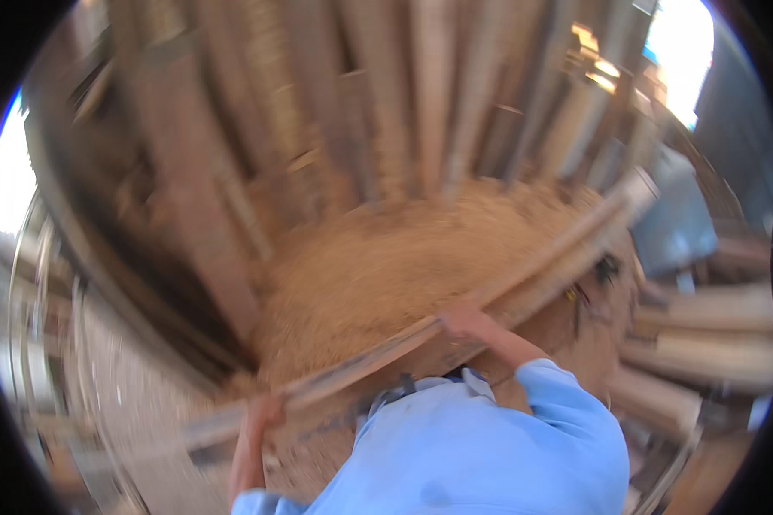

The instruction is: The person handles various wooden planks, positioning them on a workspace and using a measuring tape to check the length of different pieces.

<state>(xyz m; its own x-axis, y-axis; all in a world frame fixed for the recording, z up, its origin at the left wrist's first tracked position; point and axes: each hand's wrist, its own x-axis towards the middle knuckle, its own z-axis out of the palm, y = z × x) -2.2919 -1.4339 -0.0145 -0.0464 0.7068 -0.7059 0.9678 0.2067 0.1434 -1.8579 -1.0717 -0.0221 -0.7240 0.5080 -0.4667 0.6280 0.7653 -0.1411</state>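
Note:
A long wooden plank [365, 359] runs slantwise in front of me, from the lower left up to the far right. My right hand [468, 323] grips it near its middle, with the arm in a light blue sleeve. Further along toward the lower left end, my left hand [264, 412] holds the same plank. Motion blurs both hands, so single fingers are hard to make out. The underside of the plank is hidden.
Brown sawdust [386, 257] covers the ground beyond the plank. Many boards [434, 94] stand upright behind it. A bluish-grey sheet or container [674, 219] is at the right, above stacked timber [713, 348]. Small dark items [578, 300] lie near the plank's right part.

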